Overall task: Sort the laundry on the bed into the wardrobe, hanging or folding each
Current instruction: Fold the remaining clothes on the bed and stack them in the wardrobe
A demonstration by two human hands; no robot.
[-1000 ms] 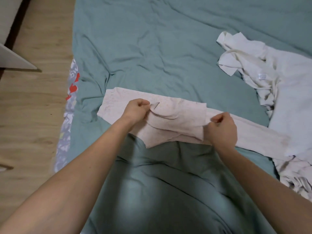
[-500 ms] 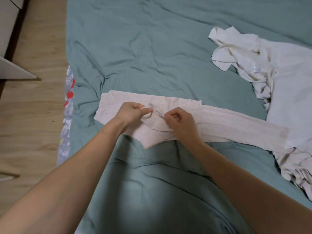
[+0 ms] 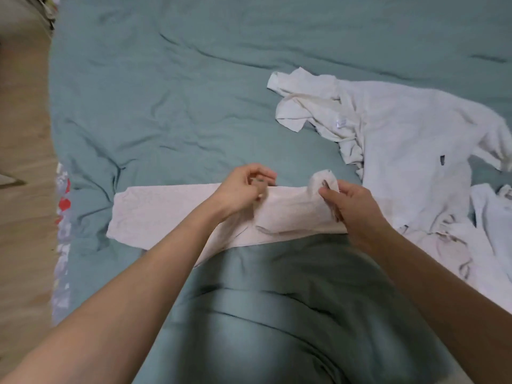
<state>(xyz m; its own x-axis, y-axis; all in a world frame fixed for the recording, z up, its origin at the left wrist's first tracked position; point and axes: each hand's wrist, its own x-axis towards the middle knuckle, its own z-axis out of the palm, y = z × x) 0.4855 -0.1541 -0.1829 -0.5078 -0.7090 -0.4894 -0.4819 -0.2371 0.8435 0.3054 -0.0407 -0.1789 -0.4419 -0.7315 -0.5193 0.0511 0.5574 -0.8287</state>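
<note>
A big bed with a wrinkly blue-green cover fills most of the view. Everything else is placed from the bed.

On the right side of the bed lies a heap of white clothes, all bunched up and spread out. Part of the heap reaches down toward the near right edge of the bed.

Near the middle of the bed, toward the person, lies a pale pink garment. It is long and lies flat across the cover, from left to right. Its right end is lifted up off the bed a little and touches the heap of white clothes.

Off the left side of the bed is a wood floor. A strip of patterned sheet with red shapes peeks out along the bed's left edge.

Two bare arms reach in over the near end of the bed. The left hand has curled fingers and pinches the top edge of the pale pink garment. The right hand has its fingers and thumb clamped on the lifted end of the same garment.
</note>
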